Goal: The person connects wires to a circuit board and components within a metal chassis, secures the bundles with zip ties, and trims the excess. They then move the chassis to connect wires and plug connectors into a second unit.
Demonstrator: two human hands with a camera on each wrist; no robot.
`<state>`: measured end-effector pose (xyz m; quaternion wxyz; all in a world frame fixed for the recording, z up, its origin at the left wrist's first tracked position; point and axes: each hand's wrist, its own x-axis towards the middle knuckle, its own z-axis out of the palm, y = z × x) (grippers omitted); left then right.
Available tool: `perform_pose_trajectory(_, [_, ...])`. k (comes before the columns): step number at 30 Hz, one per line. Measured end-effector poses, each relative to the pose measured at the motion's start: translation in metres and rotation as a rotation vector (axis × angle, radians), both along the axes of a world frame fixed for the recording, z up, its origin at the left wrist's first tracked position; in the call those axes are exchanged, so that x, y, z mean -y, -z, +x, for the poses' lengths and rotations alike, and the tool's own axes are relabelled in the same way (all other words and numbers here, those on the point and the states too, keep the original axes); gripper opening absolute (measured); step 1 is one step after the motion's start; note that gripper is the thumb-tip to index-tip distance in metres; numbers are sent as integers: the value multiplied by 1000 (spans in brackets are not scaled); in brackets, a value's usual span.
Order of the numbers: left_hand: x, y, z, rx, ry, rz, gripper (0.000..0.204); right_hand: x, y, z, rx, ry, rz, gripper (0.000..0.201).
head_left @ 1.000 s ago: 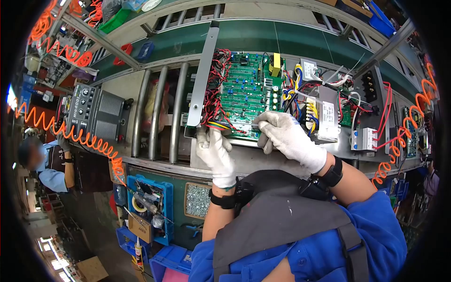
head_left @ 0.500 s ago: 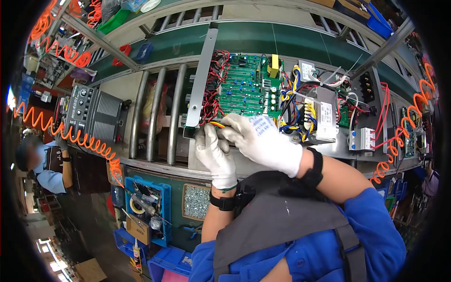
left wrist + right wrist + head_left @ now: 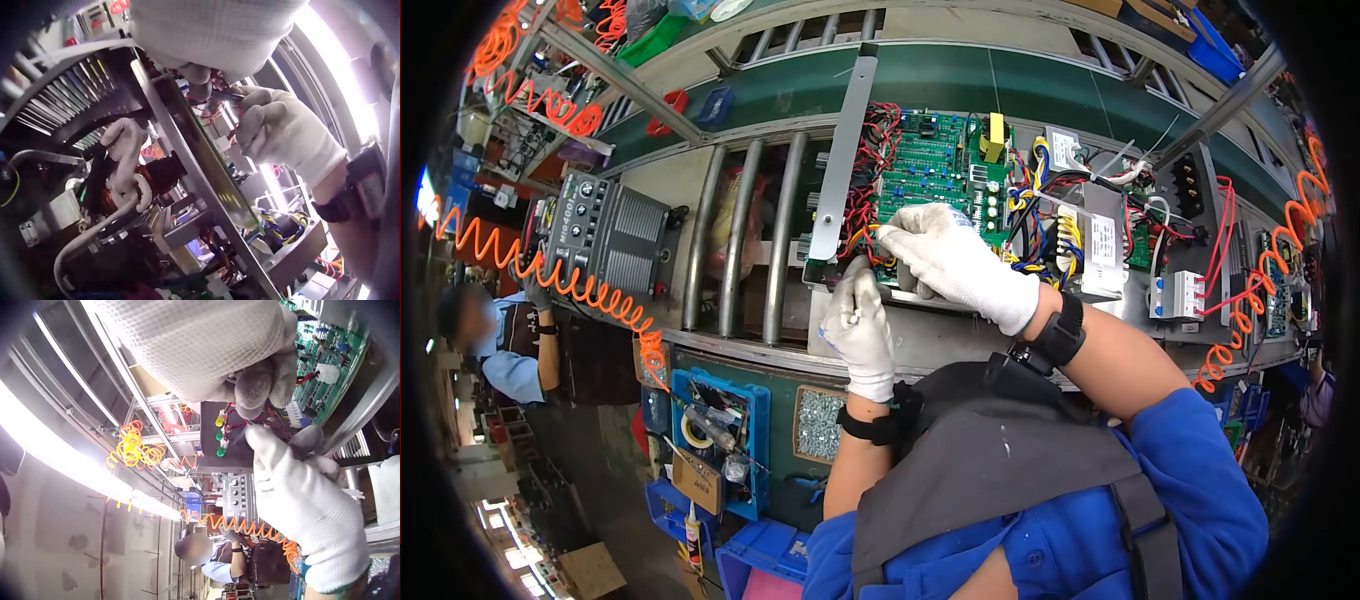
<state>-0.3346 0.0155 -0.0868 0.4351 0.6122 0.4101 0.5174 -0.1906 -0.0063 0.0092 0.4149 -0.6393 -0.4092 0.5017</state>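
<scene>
Two white-gloved hands with grey fingertips work at the near left corner of a green circuit board (image 3: 930, 170). My right hand (image 3: 960, 260) reaches over the board's near edge, fingers curled and pinching wires (image 3: 862, 235) beside the grey metal panel (image 3: 841, 170). Just below, my left hand (image 3: 860, 330) points its fingers up at the same wires, thumb against fingers. In the left wrist view, a thin dark wire (image 3: 228, 95) spans the fingertips of both hands. Red and black wires (image 3: 306, 378) show by the right fingers in the right wrist view; the pinched ends are hidden.
A transformer (image 3: 1105, 245) with yellow and blue wires sits right of the board, then a breaker (image 3: 1175, 297). Metal rollers (image 3: 735, 240) and a finished grey unit (image 3: 615, 235) lie left. Orange coiled hoses (image 3: 600, 300) hang across. Below are a screw tray (image 3: 820, 425) and blue bin (image 3: 745, 440).
My right hand has moved left from the board's front edge to the wires at the corner, then slightly up. My left hand has stayed near the corner, dropping a little.
</scene>
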Motion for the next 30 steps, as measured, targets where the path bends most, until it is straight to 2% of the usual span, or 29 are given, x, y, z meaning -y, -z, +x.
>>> perform_pose_trajectory(1, [-2,1,-1,114,35,-55,25,1,0,-1,-13,20,-8,30])
perform_pose_trajectory(2, [-2,-3,0,114,34,-51,25,1,0,-3,-25,40,-15,30])
perform_pose_trajectory(4, [-2,-17,6,260,-12,-432,22,15,2,0,-45,45,56,29])
perform_pose_trajectory(5, [-3,-22,6,259,-12,-431,22,24,4,3,-65,52,121,30])
perform_pose_trajectory(7, [-3,-27,8,183,-39,-479,19,40,-3,8,-34,87,69,31])
perform_pose_trajectory(10, [-2,-24,11,200,-8,-375,19,61,-18,20,109,108,-23,30])
perform_pose_trajectory(14, [-2,-10,16,249,-44,-274,19,72,0,30,184,100,-1,27])
perform_pose_trajectory(15, [-1,-17,17,145,-62,-278,21,74,3,31,190,122,42,26])
perform_pose_trajectory(16, [-1,-18,17,139,-56,-278,21,75,3,32,185,129,42,26])
perform_pose_trajectory(18, [-1,-19,16,72,-76,-219,23,74,1,31,-41,132,23,26])
perform_pose_trajectory(19, [-4,-12,15,55,-81,-182,24,72,0,32,-62,98,-19,26])
perform_pose_trajectory(24, [0,-29,15,41,-111,-302,23,57,19,30,-62,90,69,26])
perform_pose_trajectory(26, [0,-32,14,20,-119,-339,23,53,13,29,54,18,43,26])
perform_pose_trajectory(30, [-2,-26,8,58,-60,-382,23,43,23,25,137,-9,97,24])
